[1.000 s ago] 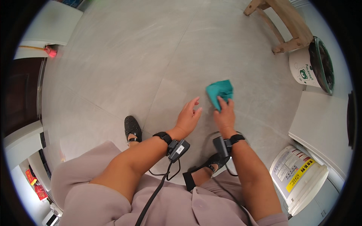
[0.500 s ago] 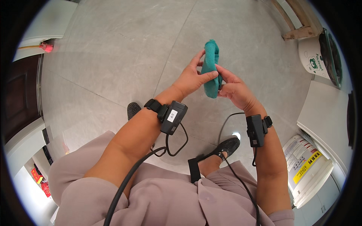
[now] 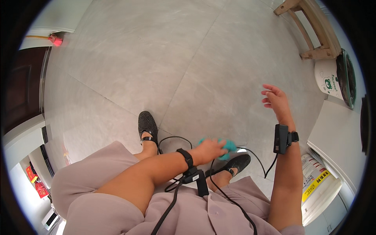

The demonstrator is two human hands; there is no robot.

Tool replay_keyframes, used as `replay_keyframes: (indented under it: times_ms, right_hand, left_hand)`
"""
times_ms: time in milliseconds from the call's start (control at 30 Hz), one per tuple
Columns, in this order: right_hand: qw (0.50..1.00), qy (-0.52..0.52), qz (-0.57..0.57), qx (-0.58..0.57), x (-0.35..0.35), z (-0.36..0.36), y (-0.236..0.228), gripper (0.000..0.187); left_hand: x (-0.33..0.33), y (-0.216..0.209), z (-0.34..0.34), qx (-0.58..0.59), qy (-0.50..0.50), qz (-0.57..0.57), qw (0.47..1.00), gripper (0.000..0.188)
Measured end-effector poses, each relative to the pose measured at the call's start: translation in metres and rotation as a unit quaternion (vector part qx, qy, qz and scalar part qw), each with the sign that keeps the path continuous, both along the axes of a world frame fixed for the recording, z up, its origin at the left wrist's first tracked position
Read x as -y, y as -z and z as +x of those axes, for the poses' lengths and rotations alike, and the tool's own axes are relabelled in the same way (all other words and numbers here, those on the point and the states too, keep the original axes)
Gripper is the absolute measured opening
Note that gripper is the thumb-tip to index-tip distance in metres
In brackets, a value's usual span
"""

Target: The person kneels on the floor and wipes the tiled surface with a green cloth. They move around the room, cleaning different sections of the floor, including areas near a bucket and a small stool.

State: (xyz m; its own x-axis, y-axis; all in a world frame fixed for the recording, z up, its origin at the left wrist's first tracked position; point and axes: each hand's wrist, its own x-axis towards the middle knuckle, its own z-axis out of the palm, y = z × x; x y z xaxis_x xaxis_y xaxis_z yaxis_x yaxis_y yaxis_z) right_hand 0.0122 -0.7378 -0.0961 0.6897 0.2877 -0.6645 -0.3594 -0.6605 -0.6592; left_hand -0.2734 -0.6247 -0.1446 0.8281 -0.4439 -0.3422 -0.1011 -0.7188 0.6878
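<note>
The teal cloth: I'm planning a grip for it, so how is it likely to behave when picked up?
The teal cloth is probably floppy: it shows unevenly around the left hand. It is likely light: only that hand is on it, the right hand well clear. Rolling seems unlikely, as no firm round shape shows.

Pale mauve and black are what we see worn.
Along the lower edge we find a shirt (image 3: 180, 213) with short sleeves (image 3: 105, 211) and a small round button (image 3: 217, 213), and matching trousers (image 3: 86, 170) at lower left. Each wrist carries a black strap (image 3: 185, 157) and a dark box (image 3: 280, 139), the left one with a white label (image 3: 195, 178). Black cables (image 3: 168, 208) loop around lower centre, near textured black shoes (image 3: 147, 123) with ankle straps.
</note>
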Motion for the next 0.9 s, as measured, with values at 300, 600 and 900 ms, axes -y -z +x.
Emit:
replay_keyframes:
  times_ms: [300, 600, 900]
  right_hand:
    - [0.996, -0.081, 0.007, -0.043, -0.022, -0.025, 0.011, 0.033]
    - [0.995, -0.054, 0.082, 0.000, -0.028, -0.015, 0.010, 0.030]
    - [0.992, -0.113, 0.034, -0.042, -0.040, -0.029, 0.024, 0.032]
  left_hand:
    - [-0.213, 0.053, 0.076, -0.003, -0.468, 0.105, 0.877, 0.046]
    - [-0.184, 0.024, 0.058, 0.027, -0.323, 0.084, 0.942, 0.042]
    - [-0.070, 0.016, -0.015, 0.100, -0.133, 0.007, 0.986, 0.034]
